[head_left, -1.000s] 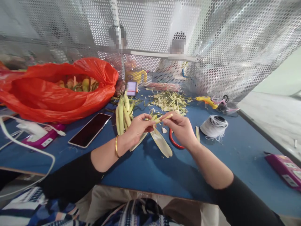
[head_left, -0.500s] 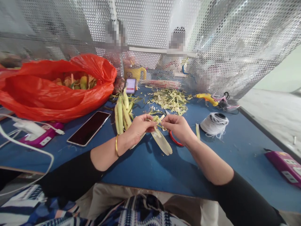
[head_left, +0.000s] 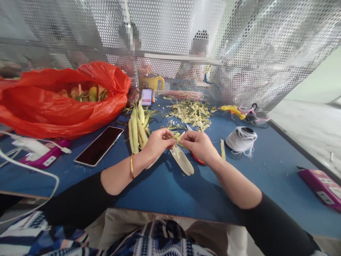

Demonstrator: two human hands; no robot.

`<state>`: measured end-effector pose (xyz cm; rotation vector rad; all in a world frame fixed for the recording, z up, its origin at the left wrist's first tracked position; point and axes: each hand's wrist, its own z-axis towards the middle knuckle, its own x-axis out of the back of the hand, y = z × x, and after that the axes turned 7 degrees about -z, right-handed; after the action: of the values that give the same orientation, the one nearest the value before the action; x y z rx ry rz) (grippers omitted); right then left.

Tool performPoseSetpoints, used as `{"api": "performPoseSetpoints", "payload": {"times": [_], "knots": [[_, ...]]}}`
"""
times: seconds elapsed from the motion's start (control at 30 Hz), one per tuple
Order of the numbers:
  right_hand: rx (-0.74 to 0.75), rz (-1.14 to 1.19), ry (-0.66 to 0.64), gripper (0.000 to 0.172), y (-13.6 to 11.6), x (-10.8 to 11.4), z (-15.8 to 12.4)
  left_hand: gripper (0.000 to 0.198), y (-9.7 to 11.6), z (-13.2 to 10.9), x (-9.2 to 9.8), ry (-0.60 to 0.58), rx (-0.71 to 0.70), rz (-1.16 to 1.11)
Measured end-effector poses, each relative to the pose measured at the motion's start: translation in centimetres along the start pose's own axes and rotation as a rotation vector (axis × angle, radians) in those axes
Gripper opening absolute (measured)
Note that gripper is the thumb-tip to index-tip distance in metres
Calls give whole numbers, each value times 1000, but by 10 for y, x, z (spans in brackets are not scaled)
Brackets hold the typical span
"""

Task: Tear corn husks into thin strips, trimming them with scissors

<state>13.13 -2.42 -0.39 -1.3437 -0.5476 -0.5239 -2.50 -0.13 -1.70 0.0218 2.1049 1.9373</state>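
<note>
Above the middle of the blue table, my left hand [head_left: 161,141] pinches a pale corn husk [head_left: 182,160], whose broad end hangs down toward me. My right hand [head_left: 196,143] is closed with fingertips and thumb on a narrow yellow-green husk strip at the top of the same piece. Both hands are almost touching. Beneath my right hand lie scissors, with a red handle [head_left: 198,159] partly covered and a blade tip showing behind the fingers. Just left of my left hand lies a bundle of whole green-yellow husks [head_left: 136,129].
Husk scraps [head_left: 193,113] are heaped at the back. A red plastic bag [head_left: 66,119] and a phone [head_left: 99,145] are on the left. To the right are a spool of white string [head_left: 241,139], a yellow glue gun [head_left: 233,111] and a purple power strip [head_left: 321,186]. A perforated screen [head_left: 170,32] stands behind.
My right hand has moved slightly left, nearer my left hand, and its fingers are now closer in on the husk strip. The camera view has shifted a little.
</note>
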Motion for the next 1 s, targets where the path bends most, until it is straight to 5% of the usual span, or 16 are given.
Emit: {"api": "performPoseSetpoints", "payload": {"times": [0.37, 0.73, 1.0], "knots": [[-39, 87, 69, 17, 6, -4, 3, 24, -5, 0, 2, -70, 8, 61], [-204, 320, -95, 11, 1, -3, 3, 6, -1, -3, 4, -346, 92, 199], [-203, 319, 70, 22, 5, -5, 7, 16, 3, -9, 1, -576, 106, 202]]}}
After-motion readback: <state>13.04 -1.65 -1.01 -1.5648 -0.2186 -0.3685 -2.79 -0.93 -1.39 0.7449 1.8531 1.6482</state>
